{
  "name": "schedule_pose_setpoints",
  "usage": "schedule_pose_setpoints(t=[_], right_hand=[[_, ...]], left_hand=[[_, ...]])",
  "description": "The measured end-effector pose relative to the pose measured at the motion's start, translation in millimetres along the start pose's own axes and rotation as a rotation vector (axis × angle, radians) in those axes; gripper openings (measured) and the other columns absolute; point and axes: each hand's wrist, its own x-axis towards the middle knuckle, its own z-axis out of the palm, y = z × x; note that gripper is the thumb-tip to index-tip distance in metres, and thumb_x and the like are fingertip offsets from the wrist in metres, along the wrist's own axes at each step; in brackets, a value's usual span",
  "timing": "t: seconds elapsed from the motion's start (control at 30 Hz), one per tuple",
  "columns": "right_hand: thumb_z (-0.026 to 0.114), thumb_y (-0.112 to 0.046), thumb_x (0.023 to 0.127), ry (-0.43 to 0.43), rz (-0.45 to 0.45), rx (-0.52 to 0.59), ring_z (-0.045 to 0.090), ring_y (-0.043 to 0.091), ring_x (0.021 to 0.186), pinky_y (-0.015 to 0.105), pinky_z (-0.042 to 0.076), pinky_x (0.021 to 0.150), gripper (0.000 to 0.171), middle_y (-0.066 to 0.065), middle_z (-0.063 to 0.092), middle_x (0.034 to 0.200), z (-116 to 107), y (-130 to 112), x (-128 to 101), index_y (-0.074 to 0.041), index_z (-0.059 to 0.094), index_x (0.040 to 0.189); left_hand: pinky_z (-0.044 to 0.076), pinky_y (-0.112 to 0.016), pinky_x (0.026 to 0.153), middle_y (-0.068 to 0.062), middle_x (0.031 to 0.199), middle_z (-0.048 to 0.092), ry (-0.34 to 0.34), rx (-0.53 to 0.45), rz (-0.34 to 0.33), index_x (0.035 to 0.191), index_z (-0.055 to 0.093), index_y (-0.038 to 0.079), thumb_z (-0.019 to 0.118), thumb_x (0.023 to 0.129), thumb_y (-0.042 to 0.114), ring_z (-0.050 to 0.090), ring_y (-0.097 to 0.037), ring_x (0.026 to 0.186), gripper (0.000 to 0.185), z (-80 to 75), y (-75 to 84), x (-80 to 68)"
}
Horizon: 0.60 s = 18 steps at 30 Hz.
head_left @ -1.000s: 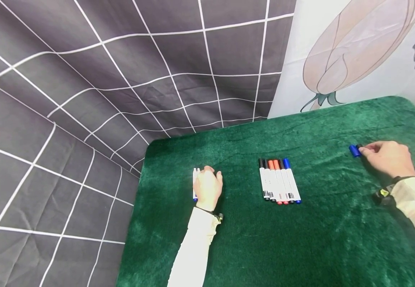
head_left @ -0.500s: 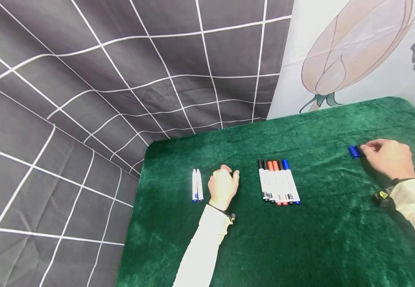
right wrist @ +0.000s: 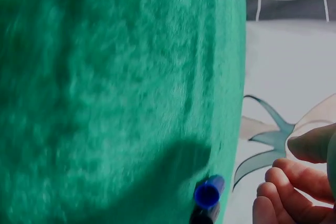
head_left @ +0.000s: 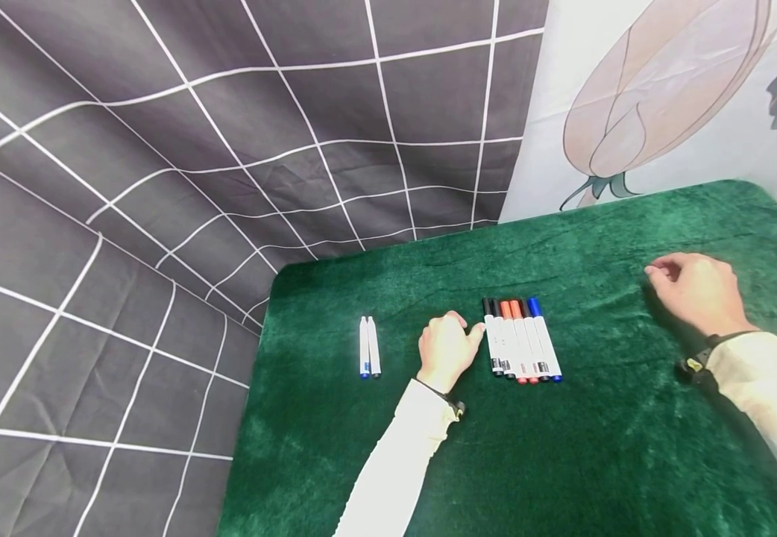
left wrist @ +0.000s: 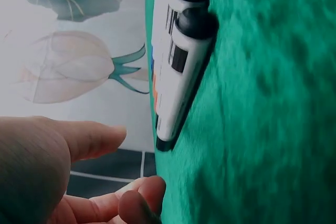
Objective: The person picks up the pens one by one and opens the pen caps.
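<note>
My left hand (head_left: 447, 352), thumb and fingers apart, is just left of a row of whiteboard markers (head_left: 523, 347) with black, red and blue caps. In the left wrist view, the nearest black-capped marker (left wrist: 178, 77) lies in front of the thumb and fingertips; nothing is in that hand. My right hand (head_left: 700, 291) is over the right side of the table with no object in its fingers. The right wrist view has a loose blue cap (right wrist: 209, 192) and a black cap (right wrist: 203, 215) below that hand; the head view hides both behind it.
Two uncapped white markers (head_left: 369, 349), one blue-ended and one black-ended, lie side by side on the left of the green cloth (head_left: 563, 462). A grey grid curtain (head_left: 335, 104) and a flower-printed sheet (head_left: 697, 97) hang behind the table.
The left hand has moved right from the two uncapped markers to the capped row. The right hand has let go of the black cap and shifted slightly left over the caps.
</note>
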Motion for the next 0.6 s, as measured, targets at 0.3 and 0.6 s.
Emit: schedule_pose_setpoints(t=[0.3, 0.6], right_hand=[[0.057, -0.024, 0.1, -0.034, -0.042, 0.013, 0.062, 0.043, 0.085, 0.057, 0.042, 0.072, 0.033, 0.027, 0.067, 0.094, 12, -14, -5, 0.006, 0.068, 0.108], [0.061, -0.017, 0.097, -0.048, -0.132, 0.017, 0.064, 0.039, 0.085, 0.057, 0.043, 0.074, 0.027, 0.022, 0.069, 0.092, 23, -37, -7, 0.007, 0.069, 0.107]], left_hand=[[0.046, -0.034, 0.054, 0.005, 0.066, 0.066, -0.128, 0.031, -0.023, 0.057, 0.065, 0.021, 0.078, 0.081, 0.044, 0.063, -0.016, 0.062, 0.036, 12.8, 10.4, 0.6], [0.041, -0.032, 0.051, 0.009, 0.055, 0.058, -0.176, -0.002, -0.054, 0.055, 0.065, 0.02, 0.083, 0.077, 0.05, 0.056, -0.011, 0.055, 0.042, 16.5, 11.5, 3.3]])
